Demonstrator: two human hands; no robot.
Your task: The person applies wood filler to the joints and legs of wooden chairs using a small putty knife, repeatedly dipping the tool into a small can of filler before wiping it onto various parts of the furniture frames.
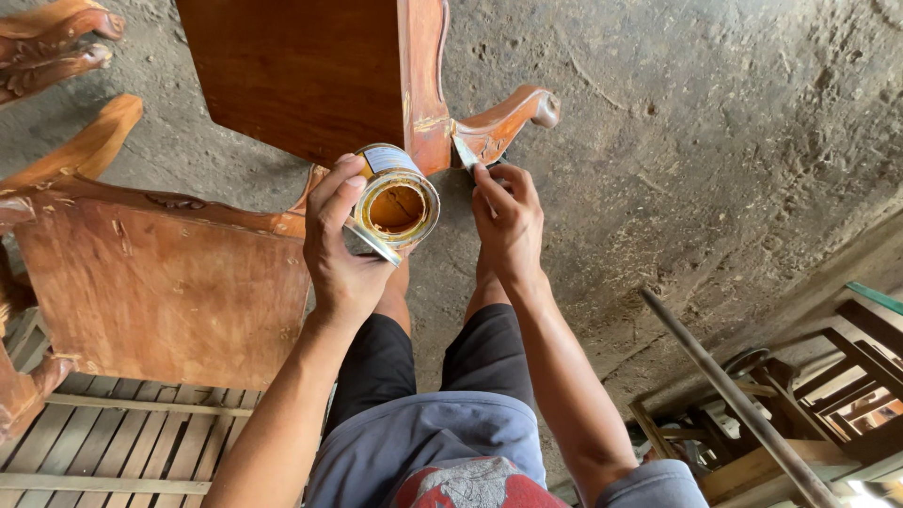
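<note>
My left hand (340,246) grips a small open tin can (397,199) with orange-brown filler inside; its mouth faces me. My right hand (508,221) holds a small metal putty knife (465,150), whose blade tip touches the joint where a carved curved leg (508,118) meets the reddish-brown wooden furniture piece (310,71). Pale filler marks show on that joint. My legs in dark shorts stand below the hands.
A second wooden furniture panel (160,282) with carved arms lies at the left on a slatted wooden pallet (122,442). The floor is rough concrete (715,141). A metal pipe (734,395) and stacked wooden frames (847,386) lie at the lower right.
</note>
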